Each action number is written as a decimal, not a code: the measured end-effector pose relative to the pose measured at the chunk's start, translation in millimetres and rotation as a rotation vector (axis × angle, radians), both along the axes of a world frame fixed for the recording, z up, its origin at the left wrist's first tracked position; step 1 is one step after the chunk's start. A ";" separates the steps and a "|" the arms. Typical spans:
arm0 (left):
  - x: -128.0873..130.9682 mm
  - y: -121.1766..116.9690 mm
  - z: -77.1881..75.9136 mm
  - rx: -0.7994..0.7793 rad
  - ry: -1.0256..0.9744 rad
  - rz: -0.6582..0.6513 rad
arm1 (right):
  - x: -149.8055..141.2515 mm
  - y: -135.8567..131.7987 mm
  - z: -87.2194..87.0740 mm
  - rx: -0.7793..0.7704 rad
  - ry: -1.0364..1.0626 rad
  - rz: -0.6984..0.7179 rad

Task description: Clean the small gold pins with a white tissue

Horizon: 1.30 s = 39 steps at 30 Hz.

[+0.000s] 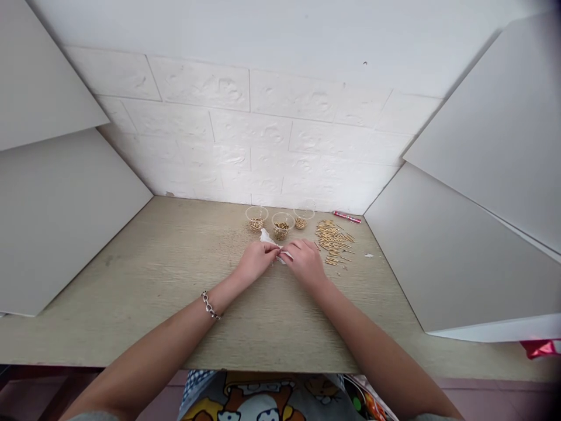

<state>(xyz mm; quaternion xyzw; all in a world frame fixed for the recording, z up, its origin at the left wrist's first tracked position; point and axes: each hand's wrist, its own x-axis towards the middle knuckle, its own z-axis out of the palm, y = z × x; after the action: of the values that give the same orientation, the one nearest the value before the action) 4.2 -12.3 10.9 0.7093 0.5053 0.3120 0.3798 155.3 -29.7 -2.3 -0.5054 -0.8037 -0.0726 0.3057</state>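
My left hand [256, 260] and my right hand [307, 261] meet in the middle of the wooden table [166, 275], fingers pinched together on a small white piece of paper or plastic [266, 237] that sticks out behind them. A chain bracelet [210, 305] is on my left wrist. Just beyond the hands stand three small clear cups [281, 225] holding brass-coloured bits. A loose pile of thin golden sticks [332, 241] lies to the right of my right hand.
A red pen [347, 217] lies by the back wall at the right. A small white scrap [369, 255] lies right of the sticks. White panels [460, 251] wall the table on both sides. Something red [541, 348] lies at the far right edge.
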 end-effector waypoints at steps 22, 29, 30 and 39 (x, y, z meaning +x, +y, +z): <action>-3.5 -4.8 -0.1 0.380 0.232 -0.270 | 24.9 24.3 0.5 -0.714 0.866 -0.019; -3.8 -8.1 -11.2 0.564 0.482 -0.327 | 20.6 17.9 -0.5 -0.405 0.463 -0.094; -3.6 -8.8 -13.0 0.563 0.528 -0.337 | 18.9 17.0 0.7 -0.355 0.427 -0.083; 1.1 -13.4 -18.5 0.476 0.635 -0.334 | -2.6 15.6 -2.6 -0.261 0.129 -0.029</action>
<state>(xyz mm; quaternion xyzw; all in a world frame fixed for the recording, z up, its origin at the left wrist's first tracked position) 5.2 -25.7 -7.5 0.9101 0.3891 0.1204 0.0765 152.7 -14.1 -4.9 -0.5560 -0.7776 0.0605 0.2872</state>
